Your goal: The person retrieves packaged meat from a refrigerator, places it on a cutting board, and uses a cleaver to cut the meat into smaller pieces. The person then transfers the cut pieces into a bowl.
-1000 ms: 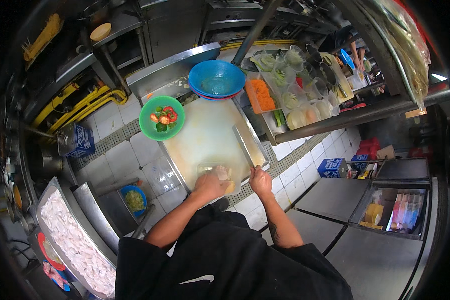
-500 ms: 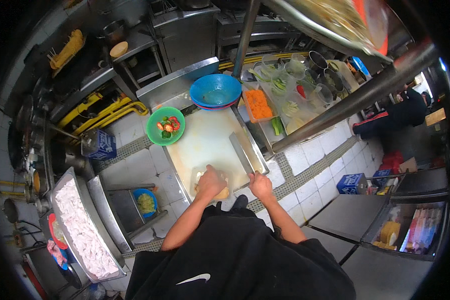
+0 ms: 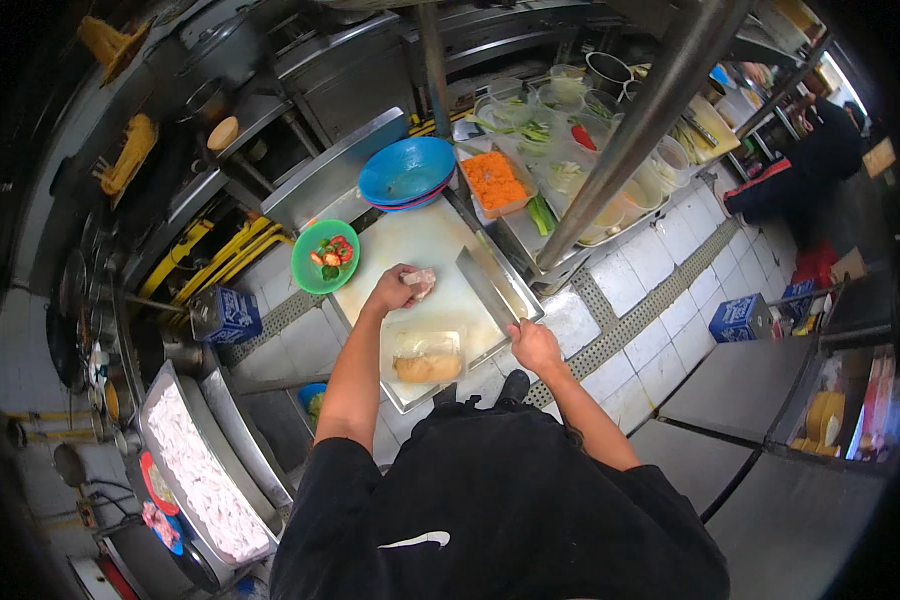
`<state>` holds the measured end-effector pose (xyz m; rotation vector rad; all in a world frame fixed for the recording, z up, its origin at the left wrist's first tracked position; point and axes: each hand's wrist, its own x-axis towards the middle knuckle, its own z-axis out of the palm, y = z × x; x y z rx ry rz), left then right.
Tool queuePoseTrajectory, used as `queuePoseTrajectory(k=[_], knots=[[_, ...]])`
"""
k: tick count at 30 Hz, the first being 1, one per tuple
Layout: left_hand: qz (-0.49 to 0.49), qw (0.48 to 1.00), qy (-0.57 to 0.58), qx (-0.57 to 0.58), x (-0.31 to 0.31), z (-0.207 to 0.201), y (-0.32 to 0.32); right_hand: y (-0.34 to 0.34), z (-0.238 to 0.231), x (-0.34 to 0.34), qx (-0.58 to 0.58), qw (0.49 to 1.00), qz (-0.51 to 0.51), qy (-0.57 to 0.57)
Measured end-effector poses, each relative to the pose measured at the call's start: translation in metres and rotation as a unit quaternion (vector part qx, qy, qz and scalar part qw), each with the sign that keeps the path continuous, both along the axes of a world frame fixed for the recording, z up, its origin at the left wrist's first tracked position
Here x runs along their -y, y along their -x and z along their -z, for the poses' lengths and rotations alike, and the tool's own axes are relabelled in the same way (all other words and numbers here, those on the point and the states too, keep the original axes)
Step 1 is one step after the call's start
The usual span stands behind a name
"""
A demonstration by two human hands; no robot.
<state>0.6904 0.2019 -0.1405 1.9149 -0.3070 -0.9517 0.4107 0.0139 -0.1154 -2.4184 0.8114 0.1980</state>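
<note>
"How far along?"
"Early, I'd judge: I see the left hand gripping a pink piece, apparently uncut, mid-frame; the right hand clasps the cleaver, right of centre. A tan lump is left in the clear tub, lower centre."

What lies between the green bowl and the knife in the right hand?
In the head view, the left hand, holding a pale pink piece, lies between the green bowl and the knife; otherwise that stretch is bare white board.
</note>
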Motion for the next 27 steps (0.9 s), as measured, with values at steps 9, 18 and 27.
queuePoseTrajectory(k=[9,18,27], knots=[[0.343,0.874,-0.14,0.315,-0.085,0.006,0.031,0.013,0.015,0.0,0.036,0.998,0.04,0.014],[0.079,0.989,-0.07,0.098,-0.103,-0.041,0.035,0.017,0.026,-0.002,0.072,0.994,0.081,-0.006],[-0.148,0.987,0.067,0.014,-0.014,-0.049,0.041,0.043,0.018,-0.013,0.069,0.989,0.122,-0.049]])
